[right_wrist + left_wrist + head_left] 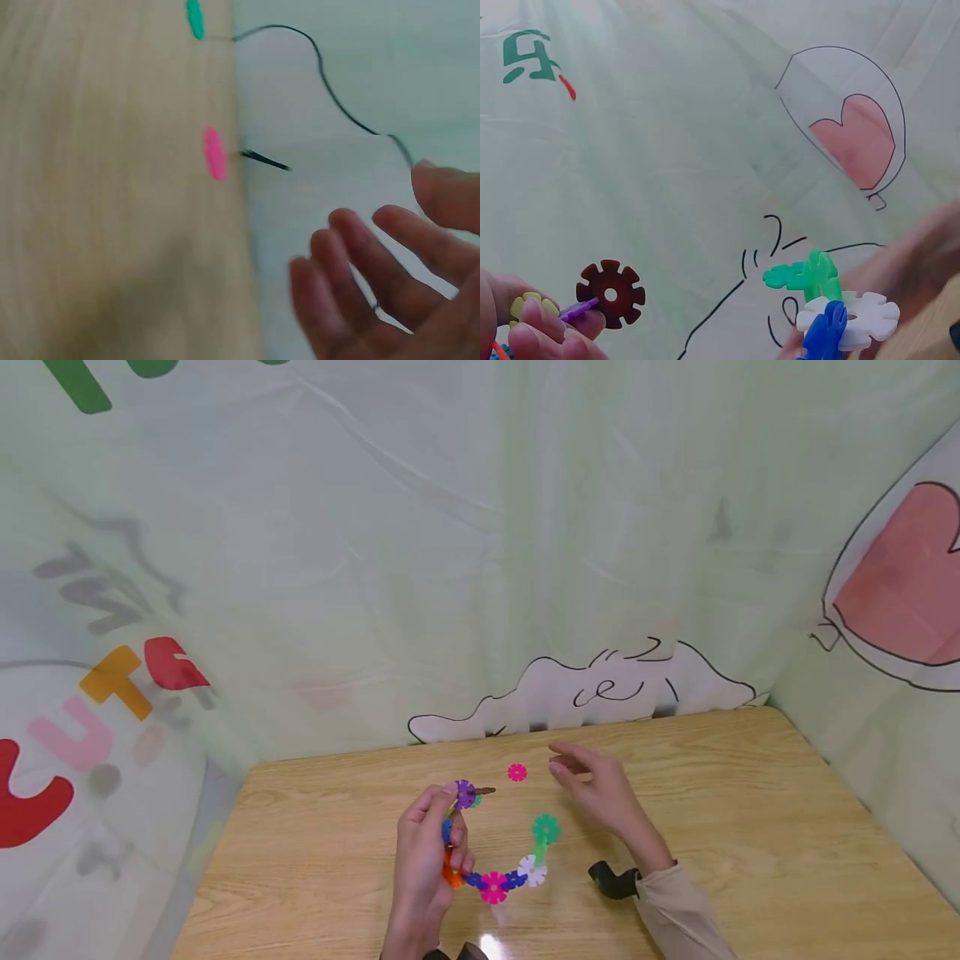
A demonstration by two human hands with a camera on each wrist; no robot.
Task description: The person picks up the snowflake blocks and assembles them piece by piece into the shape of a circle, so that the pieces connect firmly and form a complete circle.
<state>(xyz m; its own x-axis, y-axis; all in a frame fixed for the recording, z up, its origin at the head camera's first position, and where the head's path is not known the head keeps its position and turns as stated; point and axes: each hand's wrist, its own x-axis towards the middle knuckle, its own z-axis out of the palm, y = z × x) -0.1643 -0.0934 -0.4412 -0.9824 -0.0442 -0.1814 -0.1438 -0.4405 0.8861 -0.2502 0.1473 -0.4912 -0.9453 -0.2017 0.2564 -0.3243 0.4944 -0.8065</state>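
My left hand [423,839] grips one end of a curved chain of slotted, flower-shaped plastic discs. At that end a purple disc [465,793] carries a brown disc [610,294]. From the hand the chain curves through orange, blue and pink discs [493,887] to a white disc [532,870], then up to a green disc [546,828] at its free end. My right hand [603,793] holds nothing, its fingers loosely bent. Nearest to it, a loose pink disc [517,772] lies on the table. Part of the chain is hidden behind the left fingers.
Another loose green disc [196,19] lies on the wooden table [750,827], mostly covered by the purple disc in the head view. A printed curtain [450,568] hangs along the table's far edge. A black object [613,880] sits at the right wrist.
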